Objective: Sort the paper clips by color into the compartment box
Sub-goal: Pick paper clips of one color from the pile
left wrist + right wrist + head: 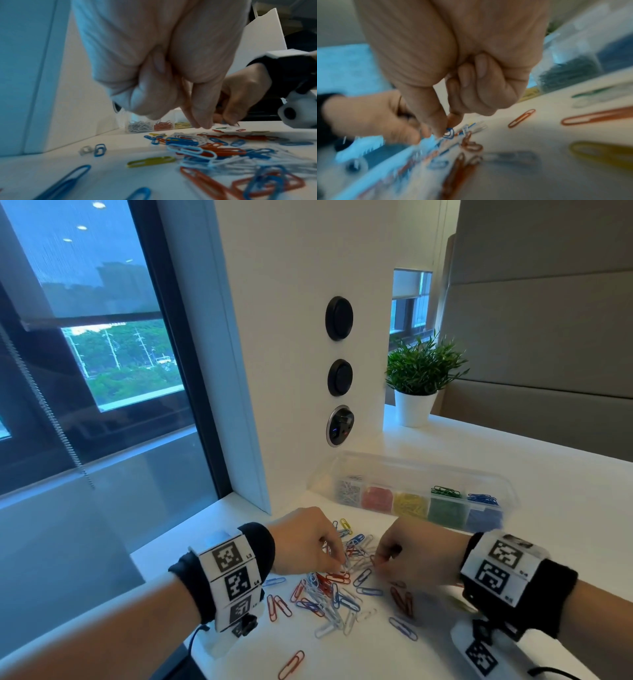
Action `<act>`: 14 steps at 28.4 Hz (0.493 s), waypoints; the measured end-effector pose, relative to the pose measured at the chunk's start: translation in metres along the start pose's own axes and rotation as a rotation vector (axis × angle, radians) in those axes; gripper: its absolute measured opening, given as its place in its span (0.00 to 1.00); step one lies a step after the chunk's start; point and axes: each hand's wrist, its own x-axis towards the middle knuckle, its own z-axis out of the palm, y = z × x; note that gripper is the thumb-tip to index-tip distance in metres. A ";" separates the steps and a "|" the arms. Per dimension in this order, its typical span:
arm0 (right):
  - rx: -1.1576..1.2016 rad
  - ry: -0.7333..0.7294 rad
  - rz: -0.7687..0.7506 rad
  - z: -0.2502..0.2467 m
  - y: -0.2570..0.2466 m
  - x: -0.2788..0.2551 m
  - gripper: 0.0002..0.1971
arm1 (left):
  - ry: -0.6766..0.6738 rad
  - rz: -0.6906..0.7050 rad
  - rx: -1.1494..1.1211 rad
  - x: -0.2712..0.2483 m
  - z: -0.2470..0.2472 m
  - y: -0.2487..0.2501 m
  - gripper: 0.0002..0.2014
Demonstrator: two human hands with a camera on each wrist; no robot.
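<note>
Clear plastic five-compartment box, right of centre in head view: white, red, yellow, green, blue clips already sorted. Scattered heap of coloured wire paper clips left on white bench, lower centre. Left hand fingers pinched narrow over heap, hold not discernible. Right hand fingers pinched on blue clip.

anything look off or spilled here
Yes: unsorted clips lie scattered on the desk before the box, one red stray near the front edge. Some green clips and blue clips sit heaped above their compartments.
</note>
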 end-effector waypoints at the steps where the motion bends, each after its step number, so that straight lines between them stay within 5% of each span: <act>1: 0.098 -0.002 0.047 -0.004 0.005 -0.002 0.08 | -0.012 0.011 -0.001 0.001 0.003 0.004 0.08; 5: 0.933 -0.100 0.236 -0.013 0.022 -0.010 0.13 | -0.049 0.037 0.087 0.008 0.015 0.026 0.15; 8: 1.403 -0.231 0.244 -0.017 0.022 -0.017 0.05 | -0.070 0.020 0.125 0.011 0.018 0.032 0.14; 14: 1.542 -0.130 0.270 -0.019 0.020 -0.016 0.04 | -0.078 0.018 0.065 0.009 0.017 0.031 0.16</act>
